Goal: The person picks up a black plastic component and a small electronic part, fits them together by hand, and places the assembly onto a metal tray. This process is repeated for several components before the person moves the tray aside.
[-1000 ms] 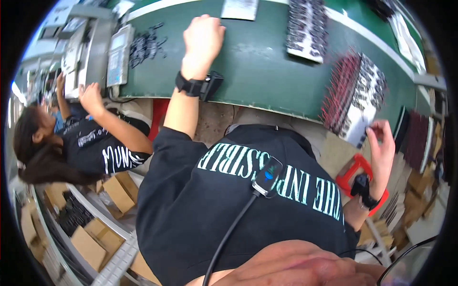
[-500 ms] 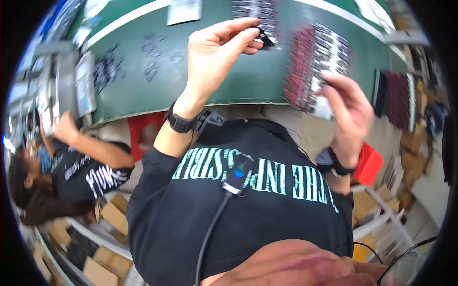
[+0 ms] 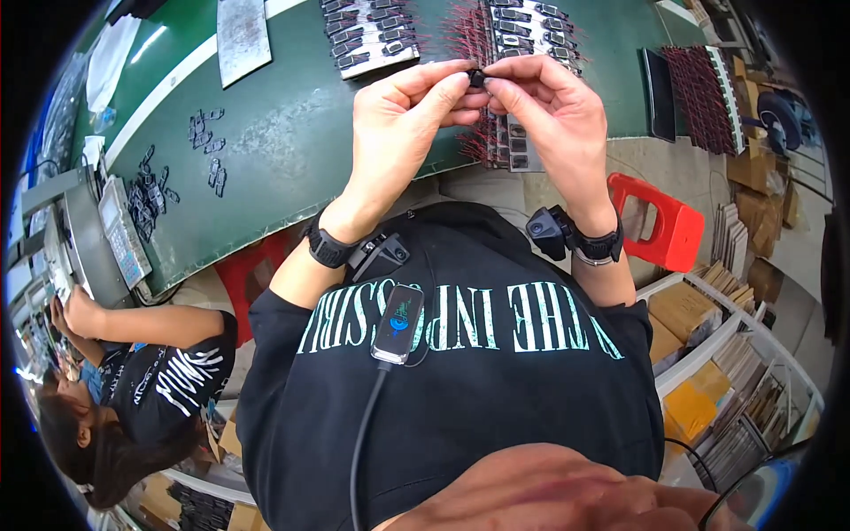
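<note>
The small black part (image 3: pixel 476 78) sits between both hands, raised above the green worktop (image 3: pixel 266 150). The left hand (image 3: pixel 403 124) pinches it from the left with thumb and forefinger closed on it. The right hand (image 3: pixel 553 115) pinches it from the right, likewise closed. Both hands are equally near. The part is too small to tell its long axis. A tray of red-wired parts (image 3: pixel 522 26) lies directly beyond it.

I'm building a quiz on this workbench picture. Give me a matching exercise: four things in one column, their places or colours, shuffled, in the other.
Things:
1. small black part
2. stool
3. tray of red-wired parts
4. metal plate

Places or colours:
A. red, on the floor
B. far right of the green bench
C. pinched between left hand and right hand
D. grey, upper left on the bench

Pairs: 1-C, 2-A, 3-B, 4-D
</note>
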A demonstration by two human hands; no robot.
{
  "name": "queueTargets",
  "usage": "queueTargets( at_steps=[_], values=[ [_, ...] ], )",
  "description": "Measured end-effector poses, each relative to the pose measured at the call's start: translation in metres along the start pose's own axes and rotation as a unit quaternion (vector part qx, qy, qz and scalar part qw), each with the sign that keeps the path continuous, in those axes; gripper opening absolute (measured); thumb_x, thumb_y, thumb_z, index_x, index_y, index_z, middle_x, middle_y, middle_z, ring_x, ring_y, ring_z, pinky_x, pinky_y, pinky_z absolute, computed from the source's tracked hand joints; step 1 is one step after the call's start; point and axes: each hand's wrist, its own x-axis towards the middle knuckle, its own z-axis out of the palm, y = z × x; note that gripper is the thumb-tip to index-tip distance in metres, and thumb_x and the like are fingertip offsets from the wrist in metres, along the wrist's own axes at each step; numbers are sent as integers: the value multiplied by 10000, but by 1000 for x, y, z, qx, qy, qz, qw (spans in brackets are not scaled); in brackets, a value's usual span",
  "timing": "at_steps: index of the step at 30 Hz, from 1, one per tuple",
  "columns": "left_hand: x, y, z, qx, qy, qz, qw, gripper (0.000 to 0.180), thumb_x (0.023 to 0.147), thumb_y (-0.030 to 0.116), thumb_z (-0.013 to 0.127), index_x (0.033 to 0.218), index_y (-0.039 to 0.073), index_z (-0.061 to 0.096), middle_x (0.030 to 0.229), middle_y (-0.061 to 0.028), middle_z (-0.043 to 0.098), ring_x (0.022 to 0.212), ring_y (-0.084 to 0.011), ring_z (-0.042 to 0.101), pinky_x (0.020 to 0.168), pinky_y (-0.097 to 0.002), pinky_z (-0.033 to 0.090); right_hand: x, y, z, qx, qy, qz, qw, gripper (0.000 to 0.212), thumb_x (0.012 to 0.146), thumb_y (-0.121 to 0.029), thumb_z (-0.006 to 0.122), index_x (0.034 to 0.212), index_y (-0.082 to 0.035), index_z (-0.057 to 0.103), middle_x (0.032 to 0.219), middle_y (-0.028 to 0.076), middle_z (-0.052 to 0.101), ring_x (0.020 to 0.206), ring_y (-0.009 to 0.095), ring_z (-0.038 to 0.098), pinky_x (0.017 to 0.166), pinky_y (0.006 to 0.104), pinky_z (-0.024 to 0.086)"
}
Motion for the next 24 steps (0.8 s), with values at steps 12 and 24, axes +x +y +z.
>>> queueTargets(
  at_steps=[12,24],
  values=[
    [-7,-8,3,30,-15,-7,999,237,982,57,612,1177,-72,650,1004,-155,723,879,-174,727,788,-263,609,-3,7,-14,-60,-59,-13,996,142,943,-30,652,1081,0,654,1013,10,647,905,63,617,796,203,514],
    [-11,-17,10,59,-23,29,998,215,966,43,630,1153,-58,664,1001,-133,727,870,-150,719,779,-246,596,-10,5,-8,-269,-21,-128,954,228,910,1,649,1132,-11,601,983,15,666,904,83,636,826,255,521]
  ],
)
